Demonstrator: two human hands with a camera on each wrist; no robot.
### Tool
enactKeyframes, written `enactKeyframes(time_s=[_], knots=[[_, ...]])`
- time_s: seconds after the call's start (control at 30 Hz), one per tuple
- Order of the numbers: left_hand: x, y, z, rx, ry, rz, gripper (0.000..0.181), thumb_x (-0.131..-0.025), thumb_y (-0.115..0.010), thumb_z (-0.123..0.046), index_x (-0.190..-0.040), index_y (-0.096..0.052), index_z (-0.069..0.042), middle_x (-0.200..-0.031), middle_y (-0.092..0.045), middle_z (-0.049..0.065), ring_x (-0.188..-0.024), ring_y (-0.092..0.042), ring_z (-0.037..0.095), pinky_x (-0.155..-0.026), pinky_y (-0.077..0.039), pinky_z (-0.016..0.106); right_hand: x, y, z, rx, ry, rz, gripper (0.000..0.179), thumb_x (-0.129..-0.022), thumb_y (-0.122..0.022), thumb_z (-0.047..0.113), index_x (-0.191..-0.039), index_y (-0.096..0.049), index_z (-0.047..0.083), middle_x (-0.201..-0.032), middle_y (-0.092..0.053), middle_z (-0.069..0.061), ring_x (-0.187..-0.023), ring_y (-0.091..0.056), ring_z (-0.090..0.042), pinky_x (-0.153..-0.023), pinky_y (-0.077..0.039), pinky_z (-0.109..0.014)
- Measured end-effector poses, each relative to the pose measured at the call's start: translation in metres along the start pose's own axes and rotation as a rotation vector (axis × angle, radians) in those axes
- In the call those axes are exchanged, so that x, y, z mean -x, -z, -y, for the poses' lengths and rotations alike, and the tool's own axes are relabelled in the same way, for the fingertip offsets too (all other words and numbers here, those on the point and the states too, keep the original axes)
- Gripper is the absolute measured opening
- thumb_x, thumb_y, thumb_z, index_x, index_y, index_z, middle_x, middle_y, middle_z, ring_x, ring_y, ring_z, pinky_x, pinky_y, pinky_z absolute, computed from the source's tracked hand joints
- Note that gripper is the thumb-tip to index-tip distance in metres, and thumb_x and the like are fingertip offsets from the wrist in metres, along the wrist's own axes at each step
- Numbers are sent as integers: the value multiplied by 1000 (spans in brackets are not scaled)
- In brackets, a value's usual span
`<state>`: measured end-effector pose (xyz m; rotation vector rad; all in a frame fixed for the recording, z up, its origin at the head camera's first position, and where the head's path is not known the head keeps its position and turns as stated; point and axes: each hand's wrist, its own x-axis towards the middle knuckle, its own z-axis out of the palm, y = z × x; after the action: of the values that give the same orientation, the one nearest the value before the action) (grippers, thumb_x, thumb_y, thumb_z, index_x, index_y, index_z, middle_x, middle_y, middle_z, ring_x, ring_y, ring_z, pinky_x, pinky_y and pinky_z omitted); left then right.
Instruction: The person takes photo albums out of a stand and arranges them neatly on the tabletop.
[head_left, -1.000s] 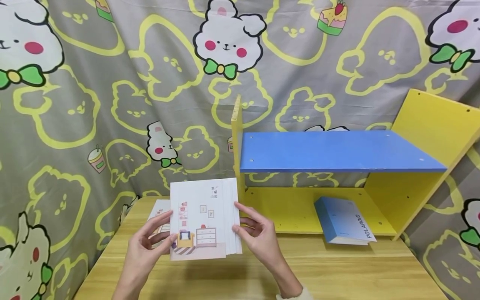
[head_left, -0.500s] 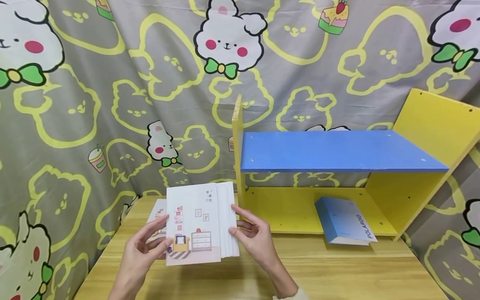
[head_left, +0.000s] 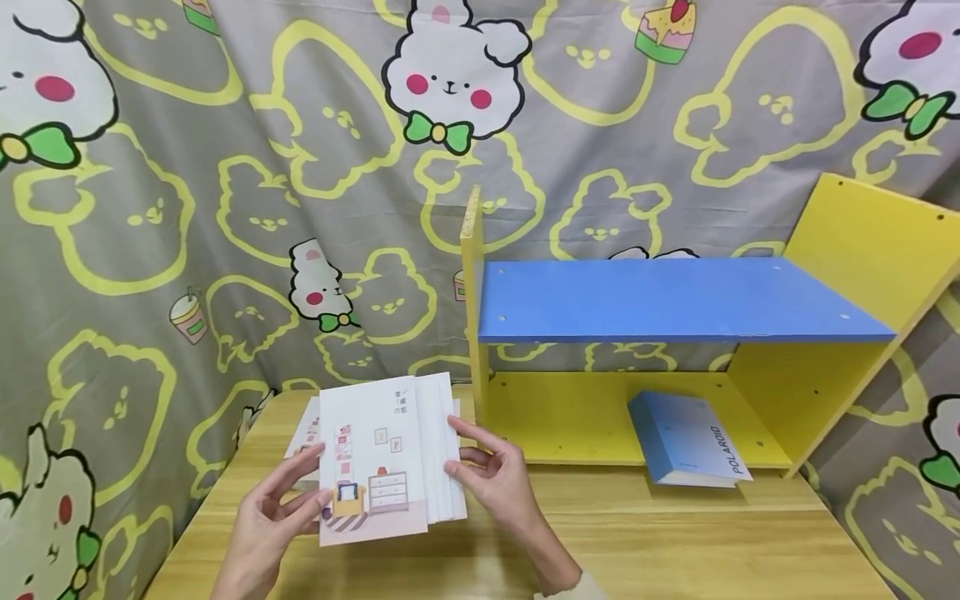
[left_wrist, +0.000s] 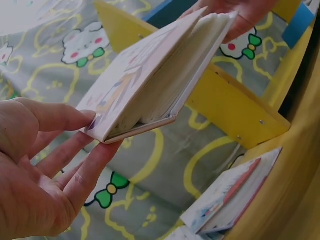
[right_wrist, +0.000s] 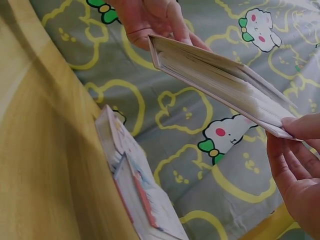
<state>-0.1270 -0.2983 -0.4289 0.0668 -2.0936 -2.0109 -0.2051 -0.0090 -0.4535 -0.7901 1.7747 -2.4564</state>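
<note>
Clearly, we have the white book [head_left: 375, 475] raised above the table [head_left: 660, 550], left of the shelf unit [head_left: 675, 300] — its pages showing past the front cover on the right. Our left hand [head_left: 272, 510] pinches its left side between thumb and fingers; our right hand [head_left: 491, 475] pinches the right edge. Other books [right_wrist: 150, 180] lie on the table, and a blue POLAROID book [head_left: 697, 442] rests on the yellow bottom board [head_left: 562, 417] — jutting past its front.

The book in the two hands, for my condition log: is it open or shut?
Partly open: in the left wrist view, the book's front cover stands apart from its pages.
</note>
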Motion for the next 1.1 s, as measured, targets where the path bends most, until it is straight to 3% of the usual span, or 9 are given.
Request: enactKeyframes(time_s=[0.3, 0.63, 0.83, 1.1], knots=[[2, 7, 5, 1, 25, -31, 59, -90, -75, 6, -145, -56, -3, -117, -71, -9, -88, -75, 19, -59, -63, 38, -1, -8, -9, 8, -36, -13, 54, -87, -73, -10, -139, -61, 0, -146, -57, -14, -103, -69, -19, -88, -60, -36], [-1, 20, 4, -109, 137, -108, 59, -90, -79, -3, -145, -59, -8, -109, -70, -24, -89, -74, 10, -62, -63, 37, -3, -30, -15, 29, -62, -20, 53, -87, -74, -7, -138, -64, 5, -144, -60, -9, -102, -68, -18, -88, -60, -35], [-2, 26, 5, -152, 201, -102, 64, -89, -80, -7, -148, -55, -10, -108, -67, -30, -90, -73, 9, -65, -63, 38, -3, -38, -24, 49, -64, -18, 53, -87, -73, -7, -138, -64, 5, -143, -61, -9, -101, -69, -19, -88, -60, -33], [-3, 35, 12, -218, 187, -78, 67, -89, -80, -7, -150, -52, -7, -109, -66, -33, -91, -73, 7, -65, -63, 38, -3, -47, -38, 23, -106, 1, 57, -86, -72, -10, -139, -64, 8, -141, -61, -12, -106, -70, -25, -90, -59, -33]])
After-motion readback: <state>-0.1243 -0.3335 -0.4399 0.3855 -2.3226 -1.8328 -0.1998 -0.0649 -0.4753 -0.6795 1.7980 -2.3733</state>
